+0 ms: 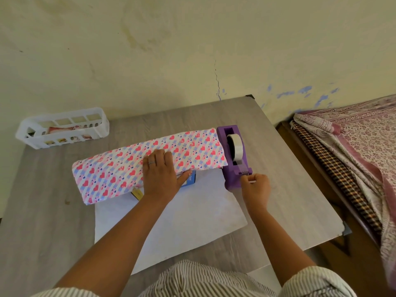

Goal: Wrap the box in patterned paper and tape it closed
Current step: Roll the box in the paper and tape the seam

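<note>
1. The right hand is pinching the free end of the tape at the cutter of a purple tape dispenser, thumb and fingertips closed together on it. The tape strip itself is too small and clear to make out.
2. The left hand is lying flat, fingers straight and together, pressing the patterned paper down onto the box. A ring is showing on one finger.
3. The box is sitting mid-table, mostly hidden under the folded-over heart-print paper; only a blue corner and a yellow edge are peeking out on the near side. The paper's white underside is lying spread toward the person.
4. The paper looks thin, light and glossy, so it is likely to spring back or slide if the flat hand lifts. The box seems stiff enough to press against. The best hold is probably flat pressure along the paper's loose edge.
5. The dispenser is touching the paper's right end.
6. Everything is resting on a grey wood-grain table. A white plastic basket is sitting at the far left, well apart.
7. A stained cream wall is rising behind, and a bed with patterned cloth is standing to the right.
</note>
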